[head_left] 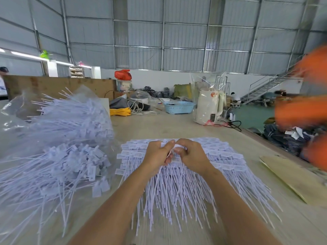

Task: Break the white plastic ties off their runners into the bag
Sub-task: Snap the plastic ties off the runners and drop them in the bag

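Both hands met over a fanned stack of white plastic ties (177, 183) on a pale wooden table (159, 126), the left hand (156, 154) and right hand (192, 156) each curled round a small white piece pinched between them at the stack's far edge. The ties were thin, stiff strips with flat rectangular label heads (tails pointing near). To the left, a clear, crinkled plastic bag (16, 110) held a loose heap of separated ties (70, 138). Far right stood a cream plastic-wrapped kettle (208, 106).
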Motion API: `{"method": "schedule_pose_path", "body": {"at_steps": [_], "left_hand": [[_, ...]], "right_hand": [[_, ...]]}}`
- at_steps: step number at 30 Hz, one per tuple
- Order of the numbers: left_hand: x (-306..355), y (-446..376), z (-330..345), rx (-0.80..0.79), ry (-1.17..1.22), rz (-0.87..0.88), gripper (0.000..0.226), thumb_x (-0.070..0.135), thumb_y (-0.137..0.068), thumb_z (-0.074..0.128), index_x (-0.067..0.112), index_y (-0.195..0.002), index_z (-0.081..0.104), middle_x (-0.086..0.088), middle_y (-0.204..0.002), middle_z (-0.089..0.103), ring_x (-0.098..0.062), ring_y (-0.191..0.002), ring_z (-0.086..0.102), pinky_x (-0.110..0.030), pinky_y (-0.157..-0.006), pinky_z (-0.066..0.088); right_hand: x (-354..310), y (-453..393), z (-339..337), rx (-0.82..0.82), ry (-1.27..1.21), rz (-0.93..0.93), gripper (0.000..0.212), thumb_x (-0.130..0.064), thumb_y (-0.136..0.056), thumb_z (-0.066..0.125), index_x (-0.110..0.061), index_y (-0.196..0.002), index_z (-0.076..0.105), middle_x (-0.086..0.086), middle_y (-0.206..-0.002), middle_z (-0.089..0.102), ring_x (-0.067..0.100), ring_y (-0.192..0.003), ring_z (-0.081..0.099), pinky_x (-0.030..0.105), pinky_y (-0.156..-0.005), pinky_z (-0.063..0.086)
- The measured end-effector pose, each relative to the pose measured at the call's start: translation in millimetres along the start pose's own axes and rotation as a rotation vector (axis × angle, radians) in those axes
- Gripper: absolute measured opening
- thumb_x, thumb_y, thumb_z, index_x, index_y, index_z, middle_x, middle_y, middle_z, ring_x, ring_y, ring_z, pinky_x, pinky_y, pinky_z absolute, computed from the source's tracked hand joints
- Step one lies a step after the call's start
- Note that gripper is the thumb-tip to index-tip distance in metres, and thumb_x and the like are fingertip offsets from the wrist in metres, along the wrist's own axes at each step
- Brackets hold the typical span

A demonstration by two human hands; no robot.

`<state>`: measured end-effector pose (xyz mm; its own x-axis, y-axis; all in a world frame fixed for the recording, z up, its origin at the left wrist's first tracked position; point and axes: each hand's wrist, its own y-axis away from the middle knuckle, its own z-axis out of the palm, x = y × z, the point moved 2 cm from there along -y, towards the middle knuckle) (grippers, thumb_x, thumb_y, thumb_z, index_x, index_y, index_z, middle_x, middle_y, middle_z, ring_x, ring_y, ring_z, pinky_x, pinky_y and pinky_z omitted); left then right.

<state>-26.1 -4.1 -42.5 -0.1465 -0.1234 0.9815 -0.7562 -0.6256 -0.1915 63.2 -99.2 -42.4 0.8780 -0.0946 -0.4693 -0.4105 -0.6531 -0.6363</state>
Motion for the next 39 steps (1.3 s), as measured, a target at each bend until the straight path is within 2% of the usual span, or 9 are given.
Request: {"method": "schedule_pose_path", "body": {"at_steps": [4,7,13,16,21,24,29,36,39], "left_hand": [[7,2,1,-0.025,0.157,-0.192,0.025,0.01,-0.09,0.059,0.004,-0.068,0.049,-0.007,-0.046,0.046,-0.008,-0.026,0.028,-0.012,-0.032,0.016],[15,3,-2,-0.187,0.327,-0.287,0.034,0.016,-0.094,0.054,0.01,-0.062,0.043,0.0,-0.04,0.043,-0.004,-0.022,0.023,-0.011,-0.026,0.013],[10,-5,-4,-0.072,0.575,-0.164,0.021,0.016,-0.097,0.049,0.004,-0.079,0.051,-0.006,-0.06,0.052,-0.005,-0.035,0.04,-0.013,-0.033,0.031],[8,-7,2,-0.044,0.602,-0.146,0.018,-0.006,-0.095,0.045,-0.004,-0.081,0.057,-0.013,-0.069,0.055,-0.006,-0.041,0.051,-0.013,-0.04,0.041],[5,1,15,-0.085,0.296,-0.038,0.027,-0.011,-0.09,0.049,-0.003,-0.069,0.064,-0.015,-0.063,0.062,-0.022,-0.063,0.056,-0.021,-0.058,0.049],[3,5,18,-0.153,0.245,-0.049,0.032,-0.009,-0.091,0.048,0.004,-0.07,0.068,-0.011,-0.069,0.066,-0.019,-0.063,0.058,-0.022,-0.059,0.051],[1,9,21,-0.251,-0.127,0.009,0.026,-0.001,-0.093,0.047,0.014,-0.09,0.068,-0.005,-0.076,0.065,-0.01,-0.064,0.057,-0.017,-0.057,0.043],[9,17,28,-0.308,0.038,-0.107,0.023,0.014,-0.098,0.048,0.01,-0.083,0.065,-0.003,-0.066,0.068,-0.013,-0.055,0.064,-0.026,-0.058,0.055],[12,24,32,-0.332,-0.073,0.003,0.023,0.005,-0.098,0.046,0.006,-0.08,0.06,-0.005,-0.064,0.059,-0.008,-0.048,0.057,-0.021,-0.055,0.053]], "right_hand": [[-3,-1,-2,0.072,0.071,-0.148,0.014,0.012,-0.084,0.053,0.006,-0.087,0.065,0.016,-0.08,0.061,0.025,-0.075,0.055,0.029,-0.066,0.041],[11,1,-15,0.237,-0.021,0.086,0.012,0.006,-0.089,0.052,0.0,-0.085,0.062,0.006,-0.075,0.055,0.018,-0.068,0.051,0.021,-0.06,0.037],[26,3,-44,0.549,-0.861,0.5,0.018,-0.008,-0.096,0.049,-0.007,-0.079,0.053,0.003,-0.058,0.04,0.011,-0.046,0.039,0.021,-0.042,0.029],[14,-1,-36,0.367,-1.097,0.469,0.022,-0.008,-0.096,0.047,-0.01,-0.076,0.054,0.0,-0.056,0.044,0.007,-0.039,0.037,0.018,-0.037,0.025],[-8,-1,-12,0.125,-0.708,0.267,0.016,-0.008,-0.091,0.057,-0.011,-0.076,0.063,-0.003,-0.053,0.057,0.012,-0.046,0.052,0.02,-0.047,0.041],[-10,0,-10,0.158,-0.687,0.251,0.014,-0.007,-0.089,0.06,-0.013,-0.08,0.068,0.004,-0.064,0.063,0.018,-0.053,0.057,0.03,-0.058,0.049],[-9,2,-8,0.211,-0.759,0.332,0.02,-0.007,-0.089,0.06,-0.023,-0.084,0.072,-0.007,-0.074,0.068,0.008,-0.066,0.062,0.024,-0.056,0.051],[-11,-1,-17,0.35,-0.705,0.327,0.017,-0.008,-0.088,0.062,-0.017,-0.097,0.072,-0.011,-0.065,0.061,0.001,-0.044,0.045,0.015,-0.043,0.039],[-11,-2,-18,0.384,-0.72,0.318,0.018,-0.015,-0.088,0.062,-0.015,-0.103,0.072,-0.01,-0.059,0.059,0.005,-0.045,0.043,0.017,-0.043,0.038]]}}
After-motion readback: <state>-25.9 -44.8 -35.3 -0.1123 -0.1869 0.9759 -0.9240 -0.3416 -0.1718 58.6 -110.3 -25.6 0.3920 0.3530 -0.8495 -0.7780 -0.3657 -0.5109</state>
